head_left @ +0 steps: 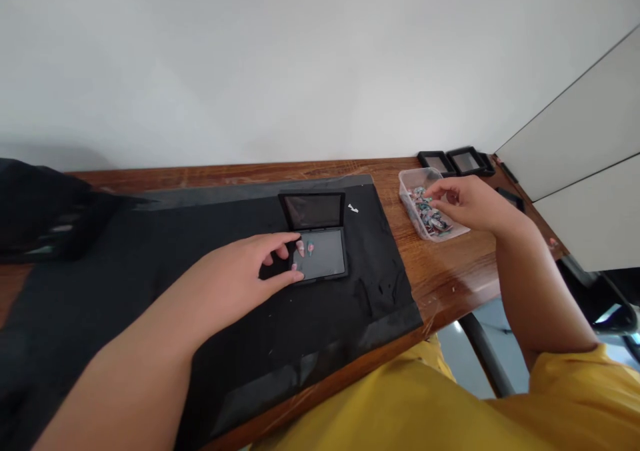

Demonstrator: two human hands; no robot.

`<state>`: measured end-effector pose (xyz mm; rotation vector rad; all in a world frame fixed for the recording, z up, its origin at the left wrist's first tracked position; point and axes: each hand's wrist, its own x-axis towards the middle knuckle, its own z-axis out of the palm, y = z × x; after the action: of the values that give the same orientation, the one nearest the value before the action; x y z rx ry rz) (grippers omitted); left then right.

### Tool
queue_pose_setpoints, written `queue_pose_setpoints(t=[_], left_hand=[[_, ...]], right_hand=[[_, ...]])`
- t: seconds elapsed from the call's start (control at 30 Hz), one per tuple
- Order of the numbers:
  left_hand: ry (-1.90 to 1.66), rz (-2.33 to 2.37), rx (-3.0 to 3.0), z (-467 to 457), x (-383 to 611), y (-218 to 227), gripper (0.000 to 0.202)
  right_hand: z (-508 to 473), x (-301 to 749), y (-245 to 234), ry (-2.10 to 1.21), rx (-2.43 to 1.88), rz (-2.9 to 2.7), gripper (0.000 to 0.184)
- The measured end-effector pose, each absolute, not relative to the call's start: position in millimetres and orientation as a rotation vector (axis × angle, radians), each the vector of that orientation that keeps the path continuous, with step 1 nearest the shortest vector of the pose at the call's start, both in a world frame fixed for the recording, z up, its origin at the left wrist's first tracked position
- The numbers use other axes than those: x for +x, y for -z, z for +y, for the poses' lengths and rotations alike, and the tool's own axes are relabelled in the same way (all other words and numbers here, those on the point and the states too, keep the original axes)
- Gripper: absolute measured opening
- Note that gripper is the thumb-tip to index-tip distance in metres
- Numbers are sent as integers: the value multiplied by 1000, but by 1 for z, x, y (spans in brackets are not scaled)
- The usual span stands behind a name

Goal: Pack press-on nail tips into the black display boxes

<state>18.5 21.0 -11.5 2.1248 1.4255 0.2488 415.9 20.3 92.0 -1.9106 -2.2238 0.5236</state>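
A small black case lies with its lid raised on a black mat. Around its left edge curls my left hand, thumb at the near corner and index finger by the hinge. Inside the case, on a grey surface, are a few small pinkish pieces, grouped toward the left. My right hand reaches over a clear plastic tub, its thumb and fingertips drawn together among small, shiny, multicoloured pieces. Whatever those fingertips pinch is too small to make out.
More black cases stand at the back right, beside the wall. A white scrap lies on the mat, right of the raised lid. At the far left sits a dark bundle. The wooden table ends close to my body.
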Motion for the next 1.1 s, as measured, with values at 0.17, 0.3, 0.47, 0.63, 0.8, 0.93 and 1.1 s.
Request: queue_pose_setpoints(t=[0.17, 0.3, 0.47, 0.63, 0.8, 0.93, 1.1], left_hand=[[-238, 1397, 2159, 21, 18, 14, 56], [-256, 1377, 2166, 22, 17, 16, 54], [-298, 1355, 2168, 21, 15, 18, 56], [-216, 1376, 2111, 19, 18, 10, 63], [-131, 1421, 2070, 18, 20, 3, 65], [-133, 1443, 2068, 19, 20, 5, 67], [-146, 1427, 2063, 18, 20, 3, 66]], right_hand=[[30, 424, -79, -555, -2150, -2443, 32], [35, 413, -72, -484, -2175, -2582, 24], [39, 401, -67, -532, -2276, -2583, 17], [42, 403, -64, -492, -2242, -2625, 14], [43, 407, -62, -445, -2225, -2646, 13], [40, 416, -65, -381, -2057, -2596, 13], [31, 428, -77, -281, -1935, -2383, 13]])
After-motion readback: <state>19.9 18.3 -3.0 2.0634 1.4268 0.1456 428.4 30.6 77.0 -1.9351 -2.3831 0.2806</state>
